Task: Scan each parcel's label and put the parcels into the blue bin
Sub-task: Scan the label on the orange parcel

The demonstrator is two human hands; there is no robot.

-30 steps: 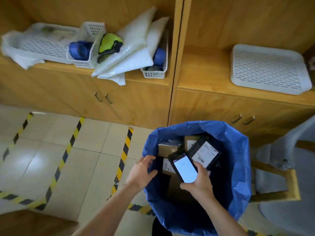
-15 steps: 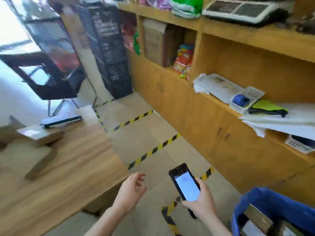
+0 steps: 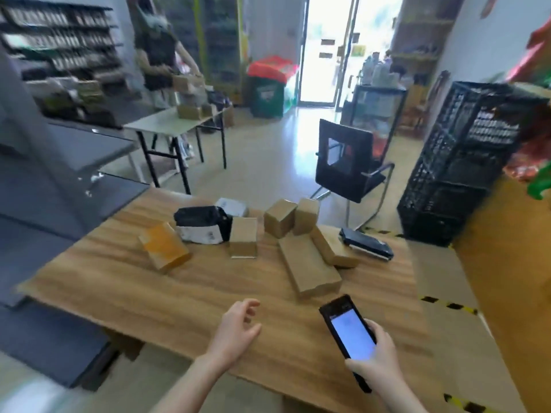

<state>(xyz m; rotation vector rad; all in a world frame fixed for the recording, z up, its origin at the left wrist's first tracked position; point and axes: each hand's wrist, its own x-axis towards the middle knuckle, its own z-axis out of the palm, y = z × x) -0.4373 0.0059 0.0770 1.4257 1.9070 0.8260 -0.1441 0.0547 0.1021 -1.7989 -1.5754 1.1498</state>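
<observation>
Roughly nine parcels (image 3: 310,269) now fill view; right hand (image 3: 377,368) keeps phone (image 3: 351,335).

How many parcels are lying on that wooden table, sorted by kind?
Cardboard boxes: 6
Black bags: 2
White parcel: 1
Total: 9

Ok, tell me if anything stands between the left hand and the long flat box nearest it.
Nothing visible. The left hand hovers open over the table; only bare wood lies between it and the long flat box. The right hand holds the scanner aside.
</observation>
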